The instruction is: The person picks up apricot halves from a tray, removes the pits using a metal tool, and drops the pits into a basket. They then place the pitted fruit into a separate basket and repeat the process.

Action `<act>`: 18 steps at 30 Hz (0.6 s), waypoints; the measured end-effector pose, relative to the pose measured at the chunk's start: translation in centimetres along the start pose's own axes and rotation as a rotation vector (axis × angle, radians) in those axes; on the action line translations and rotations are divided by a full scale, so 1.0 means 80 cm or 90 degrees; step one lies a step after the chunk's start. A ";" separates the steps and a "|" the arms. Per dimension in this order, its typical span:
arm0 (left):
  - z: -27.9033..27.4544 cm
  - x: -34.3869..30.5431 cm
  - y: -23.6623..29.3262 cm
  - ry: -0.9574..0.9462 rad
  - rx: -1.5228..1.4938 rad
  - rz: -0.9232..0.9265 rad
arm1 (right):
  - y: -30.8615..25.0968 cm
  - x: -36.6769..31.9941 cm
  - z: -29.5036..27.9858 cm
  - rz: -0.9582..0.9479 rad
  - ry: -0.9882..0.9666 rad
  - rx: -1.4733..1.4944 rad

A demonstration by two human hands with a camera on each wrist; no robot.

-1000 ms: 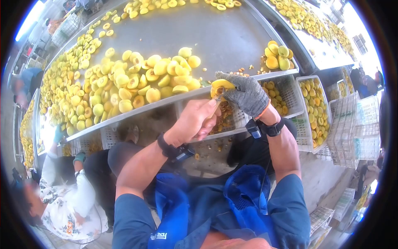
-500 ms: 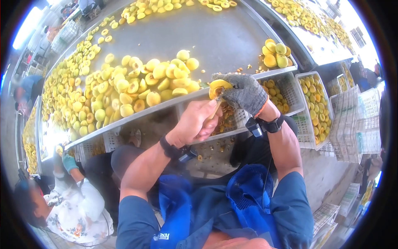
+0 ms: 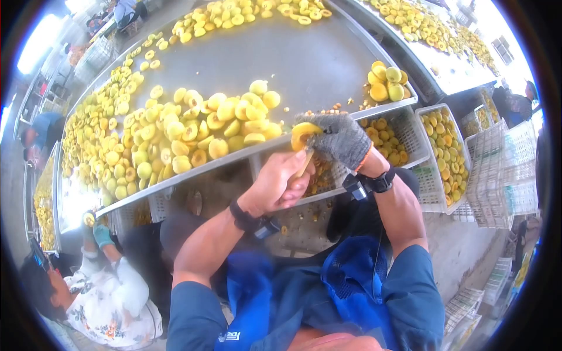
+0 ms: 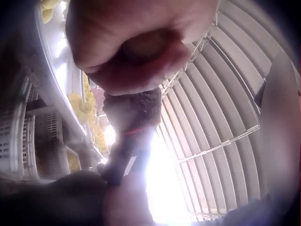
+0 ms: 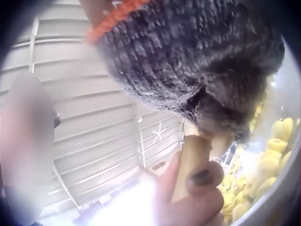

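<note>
In the head view the bare left hand [image 3: 282, 180] grips a tool with a pale wooden handle [image 3: 304, 164], its upper end at the fruit. The right hand [image 3: 338, 139], in a grey knitted glove with an orange cuff, holds a yellow halved fruit [image 3: 302, 134] above the left hand. Seen from the right wrist, the glove [image 5: 188, 56] is above the handle [image 5: 190, 160], which the bare fingers [image 5: 200, 197] wrap. The left wrist view shows the curled left hand [image 4: 136, 42] close up, with the glove [image 4: 134, 110] beyond it; the fruit is hidden there.
A metal table [image 3: 246, 52] bears many yellow fruit halves [image 3: 187, 126], with a small pile [image 3: 387, 81] at its right corner. Crates of fruit [image 3: 443, 152] stand below and right, near stacked white crates [image 3: 486, 175]. Another person [image 3: 111, 292] sits at the left.
The fruit in the gloved hand is turned and slightly lower, and both hands stay close together. The person at the left has lifted a hand with a fruit piece at the table edge.
</note>
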State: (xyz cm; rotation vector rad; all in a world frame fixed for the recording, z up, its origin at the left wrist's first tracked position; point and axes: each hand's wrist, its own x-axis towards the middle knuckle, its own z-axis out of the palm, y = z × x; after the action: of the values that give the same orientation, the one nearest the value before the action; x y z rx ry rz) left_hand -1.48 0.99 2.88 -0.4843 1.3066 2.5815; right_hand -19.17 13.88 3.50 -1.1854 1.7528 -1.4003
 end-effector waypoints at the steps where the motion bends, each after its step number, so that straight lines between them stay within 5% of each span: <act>1: -0.001 0.001 0.001 -0.005 -0.007 -0.009 | -0.002 0.001 -0.003 -0.006 -0.004 -0.014; 18: -0.017 -0.005 0.008 -0.178 -0.146 -0.070 | -0.025 -0.008 -0.001 -0.077 0.003 -0.150</act>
State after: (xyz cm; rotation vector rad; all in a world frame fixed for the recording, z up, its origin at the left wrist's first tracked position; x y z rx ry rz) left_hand -1.04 -0.50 2.76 -0.2126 0.8749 2.6028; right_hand -18.45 14.41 5.40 -1.4338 1.9190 -1.2899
